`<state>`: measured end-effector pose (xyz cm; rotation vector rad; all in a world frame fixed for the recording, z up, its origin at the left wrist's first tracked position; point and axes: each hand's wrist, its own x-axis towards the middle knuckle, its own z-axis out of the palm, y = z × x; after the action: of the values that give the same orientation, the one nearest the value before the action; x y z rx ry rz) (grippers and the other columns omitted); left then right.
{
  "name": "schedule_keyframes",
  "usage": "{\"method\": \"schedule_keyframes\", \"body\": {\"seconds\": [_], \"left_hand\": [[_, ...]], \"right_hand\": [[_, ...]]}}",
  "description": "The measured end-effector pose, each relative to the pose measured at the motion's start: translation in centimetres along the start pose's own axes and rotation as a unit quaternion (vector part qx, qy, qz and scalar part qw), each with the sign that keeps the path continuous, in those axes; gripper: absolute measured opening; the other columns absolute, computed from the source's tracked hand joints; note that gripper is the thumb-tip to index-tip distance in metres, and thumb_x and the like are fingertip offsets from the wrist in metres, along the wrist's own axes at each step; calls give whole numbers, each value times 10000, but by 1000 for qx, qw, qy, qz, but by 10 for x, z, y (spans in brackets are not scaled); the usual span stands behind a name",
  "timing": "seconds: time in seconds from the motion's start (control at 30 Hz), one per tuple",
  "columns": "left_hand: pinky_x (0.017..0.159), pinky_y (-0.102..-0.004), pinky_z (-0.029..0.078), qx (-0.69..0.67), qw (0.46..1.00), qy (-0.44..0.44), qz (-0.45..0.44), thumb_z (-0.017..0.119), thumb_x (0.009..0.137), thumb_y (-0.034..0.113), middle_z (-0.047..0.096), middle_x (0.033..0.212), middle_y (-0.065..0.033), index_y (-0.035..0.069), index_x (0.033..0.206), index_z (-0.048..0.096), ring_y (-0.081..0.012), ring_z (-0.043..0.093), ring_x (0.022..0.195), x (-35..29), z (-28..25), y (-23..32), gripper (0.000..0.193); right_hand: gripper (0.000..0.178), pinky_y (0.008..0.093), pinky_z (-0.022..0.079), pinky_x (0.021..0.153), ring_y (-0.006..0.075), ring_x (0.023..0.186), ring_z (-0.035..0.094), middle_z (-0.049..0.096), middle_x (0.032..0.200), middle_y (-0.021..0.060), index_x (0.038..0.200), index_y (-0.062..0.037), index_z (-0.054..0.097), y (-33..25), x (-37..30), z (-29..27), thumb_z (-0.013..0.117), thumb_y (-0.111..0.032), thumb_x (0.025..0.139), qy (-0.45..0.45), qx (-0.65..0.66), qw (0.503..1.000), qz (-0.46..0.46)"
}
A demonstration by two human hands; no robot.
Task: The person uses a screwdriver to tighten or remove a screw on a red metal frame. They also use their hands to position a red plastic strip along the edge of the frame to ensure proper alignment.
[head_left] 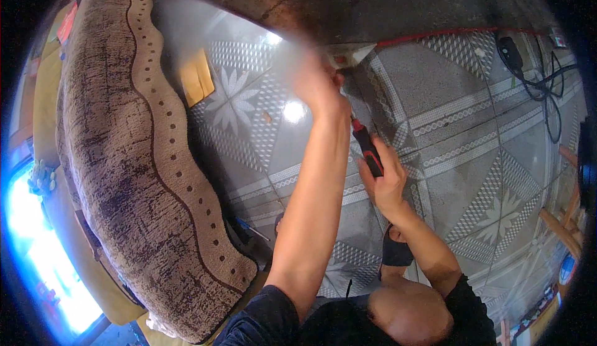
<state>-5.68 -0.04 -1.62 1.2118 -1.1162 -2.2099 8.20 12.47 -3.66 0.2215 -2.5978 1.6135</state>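
Observation:
My right hand (388, 175) is closed round the red-and-black handle of a screwdriver (368, 150). Its shaft points up and away, toward my other hand. My left hand (318, 84) reaches far forward under the edge of a dark panel (404, 4), beside a pale corner piece (359, 55). The left fingers look curled inward. Haze over that spot and the back of the hand hide what they hold, if anything.
A sofa under a brown patterned cover (143, 178) runs along the left. An orange-yellow flat piece (196, 77) and a thin blue-handled tool (252, 228) lie on the tiled floor (460, 122). At right are a black adapter (511, 55) with its cable and wooden legs (563, 233).

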Motion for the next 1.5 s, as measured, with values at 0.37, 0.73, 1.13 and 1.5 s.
{"method": "schedule_keyframes", "body": {"seconds": [0.37, 0.73, 1.13, 1.5], "left_hand": [[496, -234, 388, 92, 991, 12, 97, 501, 820, 148, 456, 733, -18, 40, 928, 482, -92, 447, 593, -10, -17, -10, 154], [892, -338, 406, 397, 713, -377, 438, 642, 740, 46, 566, 1073, -99, 15, 1192, 421, -198, 520, 1028, 39, -13, 110, 504], [809, -376, 446, 528, 553, -455, 456, 717, 677, 176, 574, 1042, -171, 28, 1100, 427, -332, 547, 972, 57, -5, 148, 534], [742, -390, 443, 521, 561, -498, 407, 611, 685, 82, 554, 908, -204, 1, 1028, 384, -361, 545, 874, 55, -4, 141, 419]], "right_hand": [[406, 378, 444, 605, 303, 688, 550, 566, 827, 127, 1097, -25, 528, 17, -8, -25, 643, -60, 709, -28, -63, 998, -3], [377, 415, 362, 760, 293, 863, 464, 508, 930, 85, 1054, -61, 551, 68, 12, -47, 616, -168, 699, -150, -234, 953, -122], [384, 415, 386, 745, 336, 874, 482, 510, 952, 149, 1045, -55, 521, 32, 48, -33, 616, -228, 715, -215, -323, 911, -141], [209, 322, 473, 574, 251, 630, 576, 589, 759, 101, 952, -38, 584, -35, 146, 55, 604, -136, 769, -52, -292, 908, -296]]}}
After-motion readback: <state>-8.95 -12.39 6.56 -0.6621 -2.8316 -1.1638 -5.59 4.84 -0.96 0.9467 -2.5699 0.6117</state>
